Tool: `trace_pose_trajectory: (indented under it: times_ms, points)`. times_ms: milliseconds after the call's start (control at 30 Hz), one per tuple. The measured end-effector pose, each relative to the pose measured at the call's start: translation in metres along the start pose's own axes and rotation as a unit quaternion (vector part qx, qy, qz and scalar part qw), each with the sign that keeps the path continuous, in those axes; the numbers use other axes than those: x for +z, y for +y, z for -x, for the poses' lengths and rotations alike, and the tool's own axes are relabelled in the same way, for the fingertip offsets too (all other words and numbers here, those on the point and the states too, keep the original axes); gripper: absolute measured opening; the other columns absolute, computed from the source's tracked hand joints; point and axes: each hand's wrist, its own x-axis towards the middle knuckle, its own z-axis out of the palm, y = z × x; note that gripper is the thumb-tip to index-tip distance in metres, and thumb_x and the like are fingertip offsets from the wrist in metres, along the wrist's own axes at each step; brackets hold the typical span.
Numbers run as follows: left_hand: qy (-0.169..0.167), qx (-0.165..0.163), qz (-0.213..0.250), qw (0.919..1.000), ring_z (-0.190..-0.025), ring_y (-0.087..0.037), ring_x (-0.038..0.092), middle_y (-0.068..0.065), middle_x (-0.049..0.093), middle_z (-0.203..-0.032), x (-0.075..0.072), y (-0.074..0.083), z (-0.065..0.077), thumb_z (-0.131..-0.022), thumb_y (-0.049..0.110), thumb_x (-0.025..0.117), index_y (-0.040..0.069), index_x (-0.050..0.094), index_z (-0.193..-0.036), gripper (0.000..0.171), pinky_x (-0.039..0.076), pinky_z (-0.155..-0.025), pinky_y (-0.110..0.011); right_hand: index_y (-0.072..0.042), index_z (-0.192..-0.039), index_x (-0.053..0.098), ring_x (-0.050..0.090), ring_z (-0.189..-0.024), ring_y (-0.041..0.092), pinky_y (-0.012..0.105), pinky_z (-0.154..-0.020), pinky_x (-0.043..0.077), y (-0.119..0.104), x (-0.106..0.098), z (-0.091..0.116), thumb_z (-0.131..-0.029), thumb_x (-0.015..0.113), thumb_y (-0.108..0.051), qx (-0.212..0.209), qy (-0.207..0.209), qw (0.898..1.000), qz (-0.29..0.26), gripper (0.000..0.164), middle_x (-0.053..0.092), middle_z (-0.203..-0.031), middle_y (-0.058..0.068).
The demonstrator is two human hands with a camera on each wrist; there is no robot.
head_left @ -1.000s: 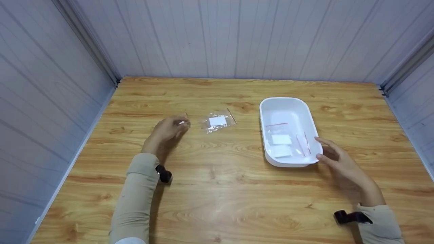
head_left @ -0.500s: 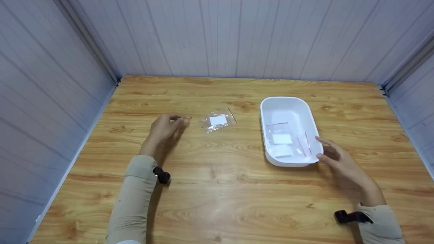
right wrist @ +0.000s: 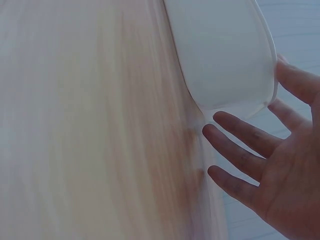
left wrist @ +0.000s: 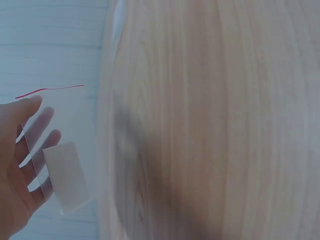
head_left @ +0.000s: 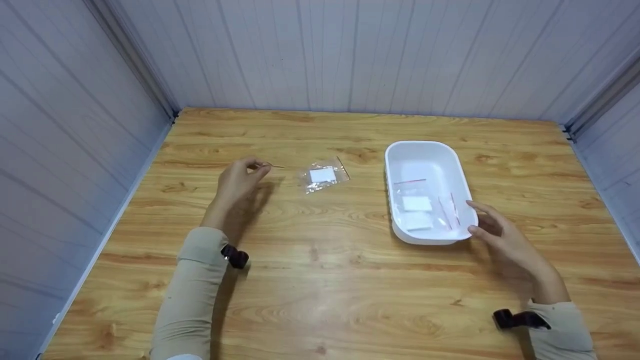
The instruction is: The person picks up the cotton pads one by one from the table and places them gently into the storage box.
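My left hand (head_left: 237, 179) pinches a clear zip bag (left wrist: 60, 120) near its red seal line, raised a little above the table. Through the film a white rectangular piece (left wrist: 67, 177) shows; in the head view the bag is nearly edge-on. Further right, a white plastic basin (head_left: 422, 157) stands with several similar bags (head_left: 416, 204) inside it. The thumb and forefinger of my right hand (head_left: 510, 247) touch the basin's near right corner at the rim, while the other fingers are spread in the right wrist view.
Another clear zip bag (head_left: 322, 175) with a white piece in it lies flat between my left hand and the basin. Pale panel walls (head_left: 325, 55) close off the wood-grain table (head_left: 310, 290) at the back and both sides.
My left hand has drawn slightly left and upward in the head view, lifting the pinched bag off the table. The right hand and the basin stay in place.
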Motion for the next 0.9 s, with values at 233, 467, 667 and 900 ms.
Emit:
trace_pose_trajectory:
  times_ms: [233, 467, 667, 900]
  points:
    - [0.031, 0.016, -0.01, 0.9993, -0.077, -0.022, 0.062, -0.008, 0.071, -0.108, -0.002, 0.01, 0.001, -0.098, 0.037, 0.063, 0.013, 0.074, -0.111, 0.029, 0.042, -0.059, -0.035, -0.005, -0.152, 0.035, 0.048, -0.11, -0.01, 0.008, -0.088, 0.04, 0.0, 0.0, 0.0, -0.1, 0.059, -0.011, 0.013, -0.003, 1.0, 0.008, 0.057, 0.048, -0.139, 0.033]
    - [0.058, 0.029, -0.012, 0.9978, -0.071, -0.021, 0.059, -0.008, 0.073, -0.103, 0.001, 0.022, 0.006, -0.095, 0.039, 0.067, 0.011, 0.076, -0.105, 0.031, 0.04, -0.058, -0.034, -0.004, -0.151, 0.036, 0.048, -0.11, -0.011, 0.008, -0.089, 0.04, -0.001, -0.001, 0.001, -0.1, 0.059, -0.009, 0.006, -0.003, 1.0, 0.004, 0.057, 0.048, -0.138, 0.034]
    - [0.056, 0.028, -0.006, 0.998, -0.077, -0.023, 0.063, -0.006, 0.073, -0.102, 0.006, 0.034, 0.01, -0.094, 0.039, 0.068, 0.012, 0.075, -0.101, 0.029, 0.041, -0.061, -0.036, -0.004, -0.151, 0.037, 0.048, -0.112, -0.012, 0.007, -0.09, 0.04, -0.002, -0.002, 0.001, -0.1, 0.059, -0.01, 0.006, -0.002, 1.0, -0.003, 0.056, 0.049, -0.137, 0.034]
    - [0.063, 0.034, 0.013, 0.9973, -0.082, -0.02, 0.063, -0.003, 0.072, -0.098, 0.012, 0.045, 0.011, -0.094, 0.037, 0.069, 0.014, 0.073, -0.099, 0.024, 0.044, -0.067, -0.036, -0.007, -0.152, 0.035, 0.047, -0.113, -0.009, 0.007, -0.09, 0.038, -0.002, -0.003, 0.001, -0.101, 0.059, -0.014, 0.022, -0.008, 1.0, 0.014, 0.057, 0.046, -0.14, 0.033]
